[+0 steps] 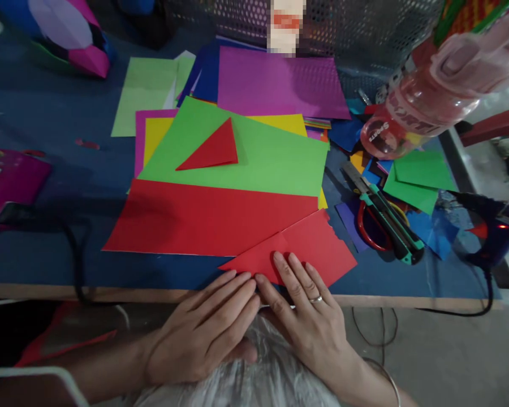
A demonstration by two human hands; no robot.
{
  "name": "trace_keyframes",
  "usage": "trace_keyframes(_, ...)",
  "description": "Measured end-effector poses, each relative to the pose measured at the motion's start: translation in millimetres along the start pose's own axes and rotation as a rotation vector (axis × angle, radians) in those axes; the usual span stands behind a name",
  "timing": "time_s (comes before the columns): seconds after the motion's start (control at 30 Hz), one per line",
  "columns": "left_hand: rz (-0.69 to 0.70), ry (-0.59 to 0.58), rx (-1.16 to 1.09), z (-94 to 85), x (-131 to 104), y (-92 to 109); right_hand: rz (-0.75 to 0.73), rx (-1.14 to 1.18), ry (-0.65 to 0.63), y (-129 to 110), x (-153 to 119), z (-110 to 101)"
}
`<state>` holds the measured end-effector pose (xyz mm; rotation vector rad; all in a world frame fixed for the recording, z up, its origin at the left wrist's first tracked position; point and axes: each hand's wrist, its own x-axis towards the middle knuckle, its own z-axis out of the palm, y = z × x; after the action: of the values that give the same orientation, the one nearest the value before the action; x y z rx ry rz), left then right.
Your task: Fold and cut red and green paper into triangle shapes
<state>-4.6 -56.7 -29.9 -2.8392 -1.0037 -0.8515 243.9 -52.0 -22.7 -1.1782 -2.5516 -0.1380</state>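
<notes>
A folded red paper piece (309, 243) lies at the table's front edge, its pointed end to the left. My right hand (307, 299), with a ring, rests its outstretched fingers on it. The fingertips of my left hand (214, 325) touch the paper's lower left edge, fingers extended side by side. Under the folded piece and behind it is a large red sheet (186, 220). Beyond that, a green sheet (271, 158) carries a small red folded triangle (214, 150). Yellow paper (156, 135) shows beneath the green sheet.
A purple sheet (280, 82) and pale green paper (146, 90) lie at the back. To the right are a cutter knife (390, 220), scissors (362, 229), a pink bottle (419, 107), paper scraps and a glue gun (496, 226). A magenta object (17, 186) sits at left.
</notes>
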Motion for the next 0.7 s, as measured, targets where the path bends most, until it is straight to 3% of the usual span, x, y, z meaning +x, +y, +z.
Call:
trace_keyframes(0.37,0.012,-0.073,0.120,0.2,4.9,-0.8,0.023,0.027,-0.027,0.7,-2.7,0.7)
trace_keyframes(0.57,0.034,0.012,0.160,3.0,6.3,-5.6,0.015,0.041,-0.035,3.1,-4.4,0.9)
trace_keyframes(0.7,0.024,-0.023,0.184,-4.8,7.7,-10.0,0.008,0.068,-0.009,5.6,-3.5,-1.9)
